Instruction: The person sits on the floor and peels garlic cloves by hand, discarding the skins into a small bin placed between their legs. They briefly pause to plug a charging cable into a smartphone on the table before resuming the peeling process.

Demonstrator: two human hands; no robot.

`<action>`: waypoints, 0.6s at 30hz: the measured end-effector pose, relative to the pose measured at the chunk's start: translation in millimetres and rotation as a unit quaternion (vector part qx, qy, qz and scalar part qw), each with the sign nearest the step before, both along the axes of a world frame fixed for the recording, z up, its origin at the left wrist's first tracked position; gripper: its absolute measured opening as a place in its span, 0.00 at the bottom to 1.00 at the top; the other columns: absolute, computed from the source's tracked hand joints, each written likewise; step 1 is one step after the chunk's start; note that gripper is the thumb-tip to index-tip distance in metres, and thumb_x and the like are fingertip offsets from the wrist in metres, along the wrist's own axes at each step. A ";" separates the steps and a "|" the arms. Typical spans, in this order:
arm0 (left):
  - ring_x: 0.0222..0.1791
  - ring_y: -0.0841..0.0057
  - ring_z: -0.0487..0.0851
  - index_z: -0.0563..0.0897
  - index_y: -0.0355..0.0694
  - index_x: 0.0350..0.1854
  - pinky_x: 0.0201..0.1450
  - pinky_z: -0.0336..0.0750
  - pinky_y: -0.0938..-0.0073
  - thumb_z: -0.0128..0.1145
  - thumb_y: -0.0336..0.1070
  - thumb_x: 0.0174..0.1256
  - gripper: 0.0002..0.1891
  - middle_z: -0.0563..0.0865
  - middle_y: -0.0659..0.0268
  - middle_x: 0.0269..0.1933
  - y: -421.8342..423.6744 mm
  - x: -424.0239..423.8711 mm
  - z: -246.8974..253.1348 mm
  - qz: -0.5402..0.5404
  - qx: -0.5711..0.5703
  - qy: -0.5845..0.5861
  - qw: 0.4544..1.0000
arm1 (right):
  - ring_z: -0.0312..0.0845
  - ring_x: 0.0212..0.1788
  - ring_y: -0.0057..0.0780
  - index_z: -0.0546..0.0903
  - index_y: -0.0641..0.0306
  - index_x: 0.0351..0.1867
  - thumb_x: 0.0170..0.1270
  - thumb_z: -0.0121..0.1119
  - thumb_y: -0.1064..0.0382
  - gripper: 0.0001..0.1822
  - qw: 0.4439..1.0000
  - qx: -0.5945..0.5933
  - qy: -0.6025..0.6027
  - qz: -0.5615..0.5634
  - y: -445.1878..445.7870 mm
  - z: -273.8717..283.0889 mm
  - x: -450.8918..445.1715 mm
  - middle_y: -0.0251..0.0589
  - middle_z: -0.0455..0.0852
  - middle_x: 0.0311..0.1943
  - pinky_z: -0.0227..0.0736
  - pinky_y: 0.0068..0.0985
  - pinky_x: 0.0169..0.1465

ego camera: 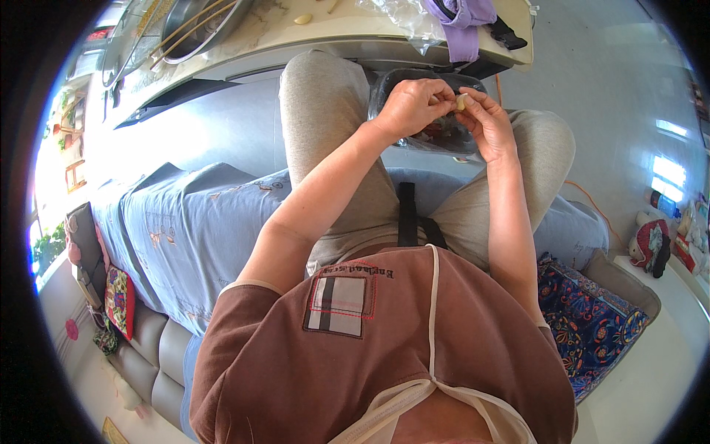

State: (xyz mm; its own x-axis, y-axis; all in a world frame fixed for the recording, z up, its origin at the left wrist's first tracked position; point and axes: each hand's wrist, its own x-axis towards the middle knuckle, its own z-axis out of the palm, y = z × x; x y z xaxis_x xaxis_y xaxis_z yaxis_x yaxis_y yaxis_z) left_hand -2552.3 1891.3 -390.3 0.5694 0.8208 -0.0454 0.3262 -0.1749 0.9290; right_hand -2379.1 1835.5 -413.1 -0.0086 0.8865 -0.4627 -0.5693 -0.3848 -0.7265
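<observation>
Between my fingertips is a small pale clove, apparently garlic (461,102). My right hand (490,126) pinches it between thumb and fingers. From the other side, my left hand (415,105) has its thumb and forefinger closed at the clove's edge; any bit of skin there is too small to make out. Below both hands, between my knees, stands a dark bin (430,145) lined with a clear plastic bag, with scraps inside it. Another pale clove (303,19) lies on the marble-patterned table (266,41) ahead of me.
On the table's left are a metal bowl (191,30) and wooden chopsticks (194,33) laid across it. A clear plastic bag (413,25) and a purple strap (463,28) hang over its front edge. I sit on a blue-covered sofa (188,238); an orange cord (596,202) runs at right.
</observation>
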 end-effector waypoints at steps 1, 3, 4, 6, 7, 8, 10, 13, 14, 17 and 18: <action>0.30 0.76 0.84 0.81 0.35 0.36 0.34 0.77 0.76 0.61 0.33 0.54 0.09 0.84 0.61 0.31 -0.5 0.0 -0.6 0.000 0.018 -0.005 1.000 | 0.79 0.37 0.20 0.80 0.62 0.44 0.59 0.60 0.66 0.11 1.000 0.001 0.000 0.000 0.0 0.0 -0.1 0.34 0.83 0.35 0.77 0.19 0.43; 0.30 0.75 0.84 0.81 0.35 0.34 0.33 0.77 0.76 0.61 0.32 0.53 0.08 0.84 0.60 0.30 -1.7 0.5 -1.0 -0.001 0.054 -0.015 0.998 | 0.79 0.37 0.20 0.80 0.63 0.44 0.59 0.60 0.67 0.11 1.000 0.002 0.001 0.001 0.0 -0.5 -0.2 0.34 0.83 0.35 0.77 0.19 0.42; 0.29 0.73 0.84 0.81 0.36 0.33 0.33 0.77 0.76 0.61 0.32 0.52 0.08 0.84 0.60 0.30 -2.2 1.1 -0.9 0.000 0.082 -0.016 0.997 | 0.79 0.37 0.21 0.80 0.63 0.44 0.59 0.60 0.67 0.11 1.000 0.002 0.002 0.000 0.0 -1.2 -0.4 0.34 0.83 0.35 0.77 0.19 0.42; 0.28 0.71 0.84 0.80 0.37 0.31 0.31 0.77 0.76 0.60 0.31 0.49 0.07 0.83 0.60 0.29 -3.4 2.2 -0.5 0.001 0.137 -0.016 0.990 | 0.79 0.37 0.21 0.80 0.63 0.44 0.59 0.60 0.67 0.11 1.000 0.001 0.004 -0.001 0.3 -2.5 -1.1 0.34 0.83 0.35 0.78 0.19 0.42; 0.27 0.70 0.83 0.80 0.37 0.31 0.31 0.76 0.75 0.60 0.30 0.48 0.07 0.83 0.60 0.29 -3.5 2.4 0.7 0.007 0.156 -0.014 0.988 | 0.79 0.36 0.21 0.80 0.63 0.44 0.59 0.60 0.67 0.11 1.000 0.001 0.009 0.004 0.3 -2.5 -1.7 0.34 0.83 0.35 0.78 0.19 0.42; 0.27 0.68 0.83 0.80 0.37 0.30 0.30 0.76 0.75 0.60 0.30 0.47 0.07 0.82 0.60 0.28 -3.3 2.6 2.5 0.012 0.176 -0.012 0.984 | 0.79 0.36 0.21 0.80 0.63 0.44 0.59 0.60 0.67 0.11 1.000 0.002 0.015 0.009 0.2 -2.0 -2.4 0.35 0.83 0.35 0.78 0.19 0.42; 0.27 0.67 0.83 0.80 0.37 0.29 0.30 0.76 0.75 0.60 0.30 0.46 0.06 0.82 0.60 0.27 -1.3 2.3 2.5 0.049 0.182 -0.004 0.982 | 0.80 0.36 0.22 0.80 0.63 0.44 0.60 0.60 0.66 0.11 1.000 0.001 0.024 0.020 -0.7 0.4 -2.4 0.35 0.83 0.35 0.78 0.19 0.41; 0.27 0.68 0.83 0.79 0.38 0.29 0.30 0.75 0.75 0.61 0.32 0.48 0.07 0.82 0.59 0.28 9.6 0.8 -1.0 0.109 0.150 0.038 0.982 | 0.80 0.38 0.23 0.79 0.63 0.46 0.60 0.59 0.65 0.12 0.999 -0.002 0.034 0.034 -2.4 3.1 1.5 0.36 0.83 0.36 0.78 0.19 0.42; 0.27 0.69 0.83 0.79 0.38 0.29 0.31 0.75 0.75 0.62 0.32 0.49 0.07 0.83 0.59 0.28 8.6 1.4 -5.6 0.098 0.113 0.038 0.988 | 0.80 0.39 0.24 0.78 0.63 0.47 0.61 0.58 0.65 0.13 0.999 -0.003 0.037 0.036 -2.5 1.3 3.1 0.37 0.83 0.38 0.78 0.20 0.43; 0.26 0.75 0.82 0.79 0.37 0.32 0.31 0.75 0.77 0.62 0.32 0.53 0.07 0.84 0.60 0.30 2.4 3.7 -15.0 0.045 0.050 0.079 0.995 | 0.81 0.39 0.24 0.78 0.62 0.44 0.61 0.59 0.63 0.11 0.999 -0.007 0.046 0.003 -0.7 7.1 -0.2 0.37 0.83 0.37 0.78 0.19 0.42; 0.26 0.78 0.81 0.79 0.37 0.33 0.31 0.74 0.78 0.61 0.31 0.54 0.07 0.84 0.61 0.30 2.1 4.0 -14.1 0.049 0.021 0.055 0.997 | 0.81 0.39 0.24 0.79 0.62 0.41 0.60 0.60 0.62 0.10 0.999 -0.009 0.048 -0.014 0.2 9.5 -1.5 0.37 0.83 0.35 0.79 0.18 0.41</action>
State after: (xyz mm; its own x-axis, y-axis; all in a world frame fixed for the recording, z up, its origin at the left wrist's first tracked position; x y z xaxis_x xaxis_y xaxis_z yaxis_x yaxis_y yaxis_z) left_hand -2548.3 1893.4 -404.4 0.4792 0.8751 -0.0680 0.4442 -0.1749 0.8787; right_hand -2380.6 1835.6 -403.6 -0.0299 0.8788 -0.4762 -0.6471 -0.3801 -0.6609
